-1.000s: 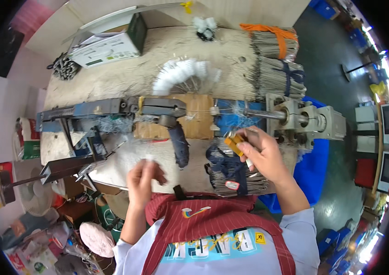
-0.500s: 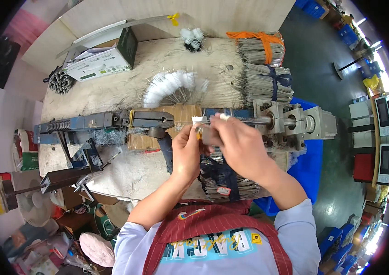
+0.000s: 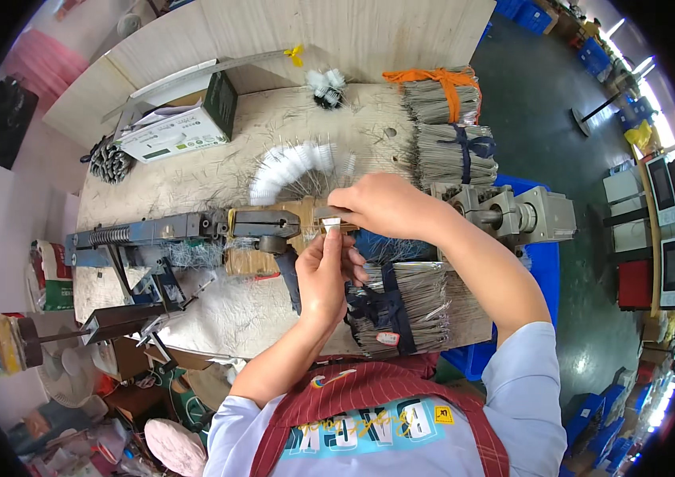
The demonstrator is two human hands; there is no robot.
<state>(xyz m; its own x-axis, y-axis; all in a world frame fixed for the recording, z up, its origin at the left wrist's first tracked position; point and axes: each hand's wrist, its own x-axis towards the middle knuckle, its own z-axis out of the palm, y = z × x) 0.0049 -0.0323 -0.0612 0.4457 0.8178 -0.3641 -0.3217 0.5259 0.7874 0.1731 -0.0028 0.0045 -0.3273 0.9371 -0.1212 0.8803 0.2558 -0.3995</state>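
Head view: left hand pinches a white piece, right hand close at two o'clock, can't really tell what it's gripping. I'd keep that pinch steady.

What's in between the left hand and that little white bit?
Nothing that shows. The left hand has the white bit right at its thumb tip. The right hand is close by, on the far side of the white bit and to the right, not in between.
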